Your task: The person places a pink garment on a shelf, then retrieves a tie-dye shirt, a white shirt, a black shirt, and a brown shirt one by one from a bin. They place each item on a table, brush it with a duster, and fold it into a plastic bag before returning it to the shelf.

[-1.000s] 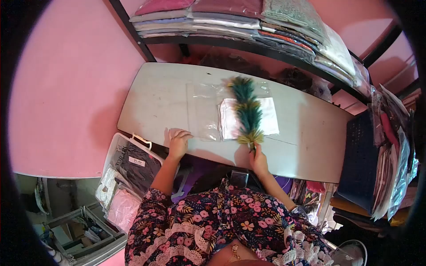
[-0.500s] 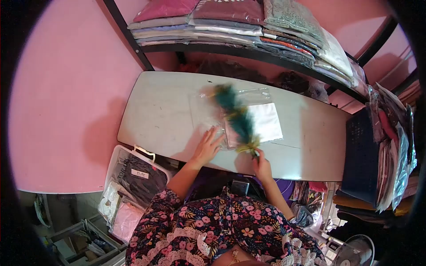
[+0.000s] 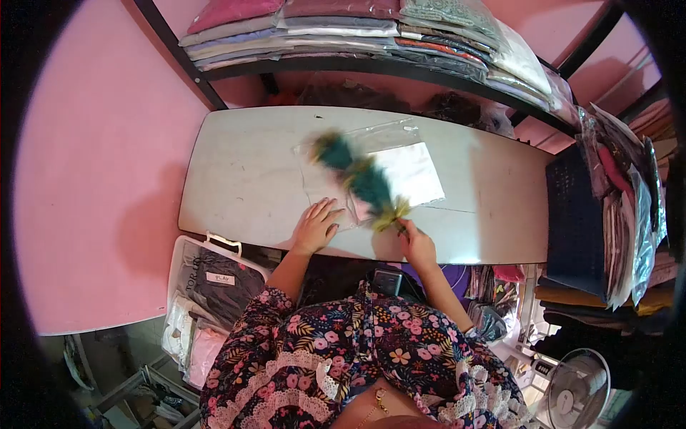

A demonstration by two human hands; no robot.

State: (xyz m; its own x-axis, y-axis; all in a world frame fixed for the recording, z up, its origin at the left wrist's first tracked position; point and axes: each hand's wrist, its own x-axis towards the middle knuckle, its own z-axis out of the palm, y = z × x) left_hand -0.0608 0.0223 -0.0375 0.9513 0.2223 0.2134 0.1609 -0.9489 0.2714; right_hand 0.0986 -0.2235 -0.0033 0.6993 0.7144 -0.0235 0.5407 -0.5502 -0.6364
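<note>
- R hand (image 3: 420,244): grip pinching the duster (image 3: 370,184) by its handle end, nr the counter's front edge. Only a small bit held, so the long head could twist or droop if the pinch slackens.
- Duster's over the clear plastic (image 3: 325,186) & white folded item (image 3: 407,171) on the counter (image 3: 236,171); head's blurred, so contact w/ either is hard to tell.
- If its fibres catch a plastic edge, the sheet could drag or crease, & the white item w/ it. Can't tell if that's inside the plastic.
- L hand (image 3: 314,229): grip spread, palm down by the plastic's near L corner. Light pressure = poor hold, prob. slippage; a hard push could wrinkle it.
- Duster head's tip lies beyond L fingers; a low, wide swing might brush them.
- Dust or loose fibres could mark the white, esp. any uncovered part.
</note>
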